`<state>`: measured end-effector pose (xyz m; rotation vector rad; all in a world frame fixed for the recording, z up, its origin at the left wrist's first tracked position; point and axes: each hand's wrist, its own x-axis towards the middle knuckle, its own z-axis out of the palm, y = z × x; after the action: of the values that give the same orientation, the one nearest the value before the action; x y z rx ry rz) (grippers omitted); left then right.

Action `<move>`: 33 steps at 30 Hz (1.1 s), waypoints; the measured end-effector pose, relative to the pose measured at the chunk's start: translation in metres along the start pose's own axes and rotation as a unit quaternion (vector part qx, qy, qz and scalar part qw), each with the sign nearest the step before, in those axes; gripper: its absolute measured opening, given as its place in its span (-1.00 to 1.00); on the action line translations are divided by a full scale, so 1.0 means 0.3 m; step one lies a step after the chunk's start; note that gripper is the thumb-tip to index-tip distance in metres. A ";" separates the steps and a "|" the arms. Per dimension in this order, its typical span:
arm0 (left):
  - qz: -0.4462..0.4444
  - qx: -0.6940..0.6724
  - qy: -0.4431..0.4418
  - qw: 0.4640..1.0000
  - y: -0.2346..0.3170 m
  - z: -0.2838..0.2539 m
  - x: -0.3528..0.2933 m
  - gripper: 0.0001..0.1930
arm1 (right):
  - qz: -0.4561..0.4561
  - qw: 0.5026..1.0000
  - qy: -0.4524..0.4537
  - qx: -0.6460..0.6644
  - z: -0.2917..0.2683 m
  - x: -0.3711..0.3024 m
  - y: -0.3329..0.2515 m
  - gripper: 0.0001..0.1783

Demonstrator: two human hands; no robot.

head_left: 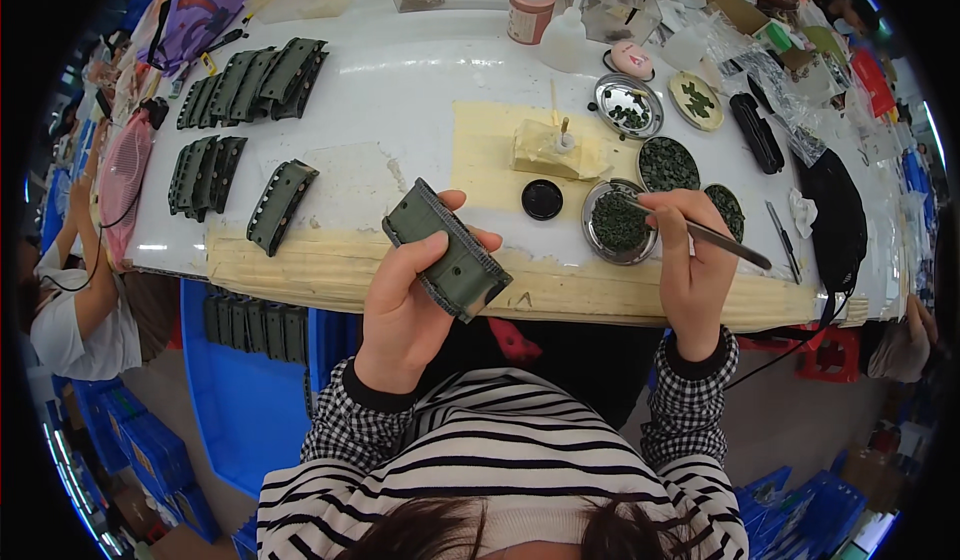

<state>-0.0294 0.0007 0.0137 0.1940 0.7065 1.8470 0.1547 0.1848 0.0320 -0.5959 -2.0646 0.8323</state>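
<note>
My left hand (395,320) grips a dark green, curved moulded part (452,265) with ribbed long edges and a small round hole. It is held tilted above the table's front edge. In my right hand (695,275) is a pair of tweezers (735,246), its tips down at a round metal dish (594,244) heaped with tiny dark green pieces (617,222). Close by are another dish of green pieces (668,164), a third one (724,210) partly behind my right hand, and a round black cap (542,200).
Similar green parts (245,82) lie in rows at the left, with one alone (282,205). A taped block (555,150), a white squeeze bottle (565,40) and a pink tin (530,14) stand farther back. A pen (784,242) lies right. Below is a blue bin (235,400).
</note>
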 end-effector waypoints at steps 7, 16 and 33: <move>0.005 0.052 0.043 0.998 -0.028 0.052 0.006 -0.58 | -0.034 0.993 -0.019 -0.111 0.022 0.042 0.067 -0.88; 0.036 0.122 0.017 0.992 -0.045 0.087 0.004 -0.45 | -0.042 0.991 -0.027 -0.121 0.033 0.045 0.088 -0.88; -0.032 0.187 -0.069 0.979 -0.081 0.102 0.030 -0.73 | -0.180 0.975 -0.125 0.029 0.041 0.020 -0.141 -0.76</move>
<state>0.0004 0.0256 0.0232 0.5323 0.9479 1.6096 0.1362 0.1559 0.0604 -0.0771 -2.2737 0.7784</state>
